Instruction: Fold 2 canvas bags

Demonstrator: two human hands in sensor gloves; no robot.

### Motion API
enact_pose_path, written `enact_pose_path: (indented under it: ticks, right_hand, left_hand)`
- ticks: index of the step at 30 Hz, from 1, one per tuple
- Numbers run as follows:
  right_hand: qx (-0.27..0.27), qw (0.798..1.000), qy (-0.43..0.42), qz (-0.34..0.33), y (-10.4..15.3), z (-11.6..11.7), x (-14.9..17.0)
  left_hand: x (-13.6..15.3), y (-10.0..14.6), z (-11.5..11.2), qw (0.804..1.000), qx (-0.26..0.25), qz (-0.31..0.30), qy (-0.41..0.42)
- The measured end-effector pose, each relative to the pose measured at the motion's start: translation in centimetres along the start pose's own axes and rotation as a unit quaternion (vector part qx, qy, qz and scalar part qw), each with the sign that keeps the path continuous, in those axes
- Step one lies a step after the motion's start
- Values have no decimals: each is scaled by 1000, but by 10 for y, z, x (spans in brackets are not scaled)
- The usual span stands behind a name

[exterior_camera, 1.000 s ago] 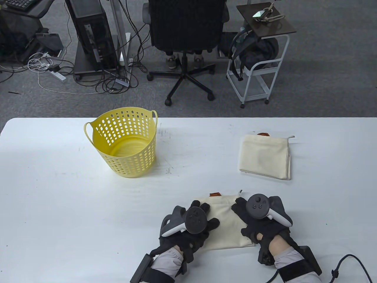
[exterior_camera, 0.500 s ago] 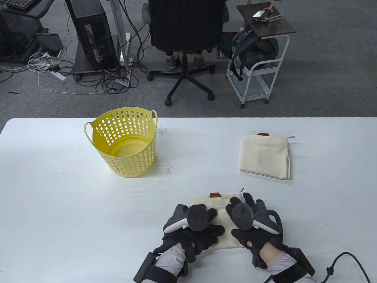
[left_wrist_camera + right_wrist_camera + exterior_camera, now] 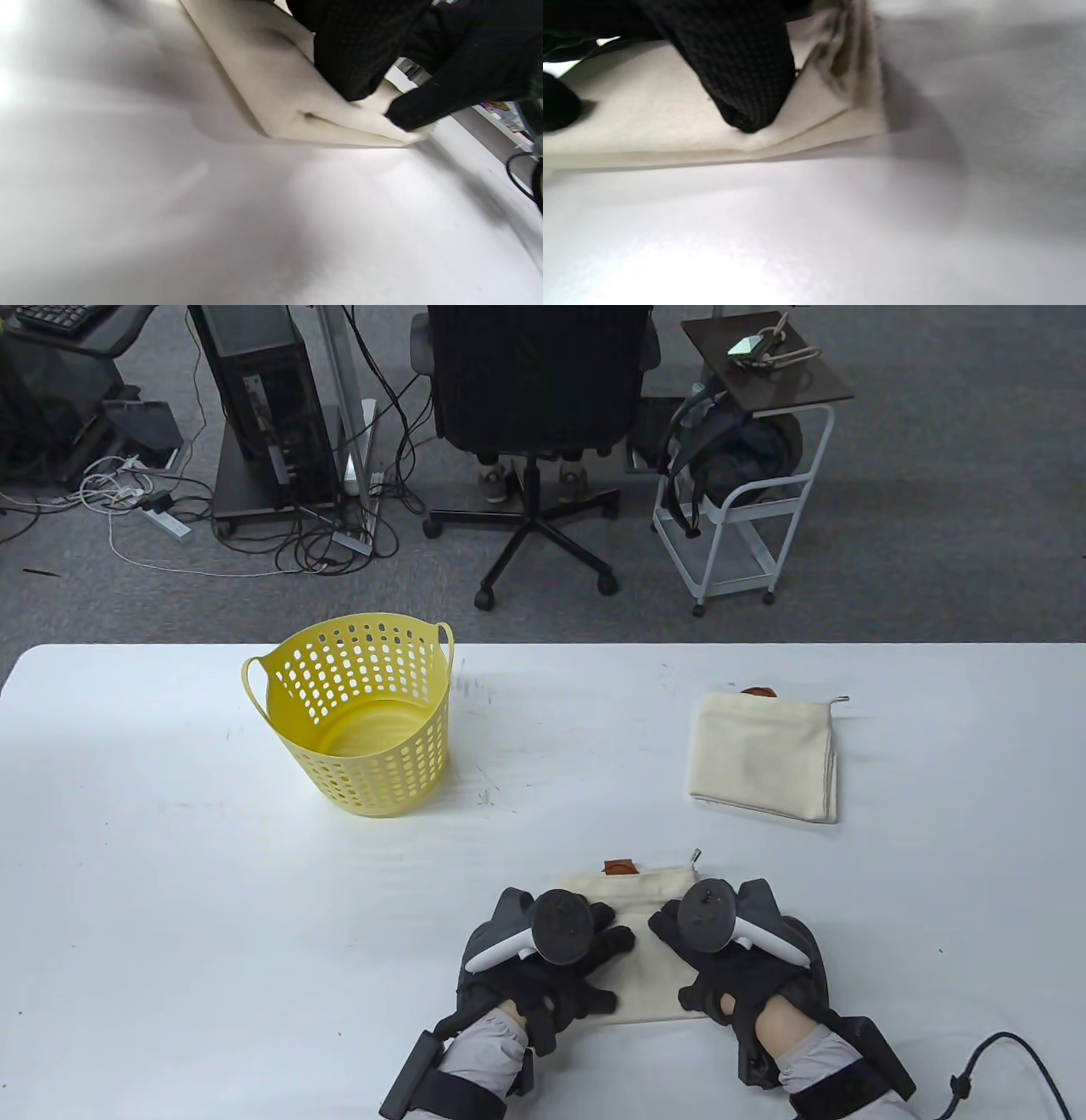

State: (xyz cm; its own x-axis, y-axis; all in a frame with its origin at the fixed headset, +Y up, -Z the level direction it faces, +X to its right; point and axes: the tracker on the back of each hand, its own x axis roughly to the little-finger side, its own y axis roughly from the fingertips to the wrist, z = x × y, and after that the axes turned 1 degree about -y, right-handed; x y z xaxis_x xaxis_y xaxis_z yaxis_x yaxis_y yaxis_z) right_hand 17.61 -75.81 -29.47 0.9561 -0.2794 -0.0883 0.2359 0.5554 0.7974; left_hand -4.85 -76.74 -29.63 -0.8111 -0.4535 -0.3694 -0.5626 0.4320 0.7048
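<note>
A folded cream canvas bag [image 3: 649, 967] with a brown tag lies flat near the table's front edge. My left hand [image 3: 594, 959] rests on its left part with fingers spread. My right hand [image 3: 687, 959] presses on its right part. In the left wrist view, my fingers [image 3: 356, 51] lie on the bag [image 3: 263, 84] near its folded corner. In the right wrist view, one finger [image 3: 742, 76] presses the stacked layers [image 3: 649, 123] down. A second folded cream bag [image 3: 764, 755] lies at the right, farther back, and no hand touches it.
A yellow perforated basket [image 3: 361, 712] stands on the white table [image 3: 170, 899] at the back left. Beyond the far edge are an office chair [image 3: 534, 390] and a white cart [image 3: 747, 475]. A black cable [image 3: 1010, 1052] lies at the front right.
My right hand has moved left from the bag's right edge onto the bag. My left hand has shifted slightly. The hands are now closer together; the bag stays flat.
</note>
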Motion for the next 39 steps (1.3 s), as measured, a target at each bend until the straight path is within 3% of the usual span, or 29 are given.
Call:
enact_pose_path:
  ticks: [4, 9, 23, 26, 28, 30, 34, 39]
  right_hand:
    - [-43, 998, -38, -14, -4, 0, 7]
    - [-59, 997, -50, -29, -8, 6, 8]
    - [42, 998, 40, -12, -10, 8, -13]
    - [86, 992, 28, -93, -5, 7, -21]
    - [32, 986, -32, -162, -9, 7, -25]
    - [21, 994, -47, -95, -16, 11, -21]
    - [39, 997, -6, -63, -16, 7, -13]
    - [36, 999, -28, -10, -13, -2, 7]
  left_hand:
    - [3, 3, -1, 1000, -7, 17, -24]
    - [7, 3, -4, 999, 4, 34, -40]
    - [-13, 0, -5, 993, -12, 34, -113]
    - [-19, -1, -8, 994, -7, 19, -110]
    - [-22, -1, -10, 994, -12, 8, -112]
    - [-22, 0, -11, 993, -11, 3, -116]
    - [-18, -1, -9, 995, -6, 11, -98]
    - [-16, 1, -8, 995, -12, 19, -98]
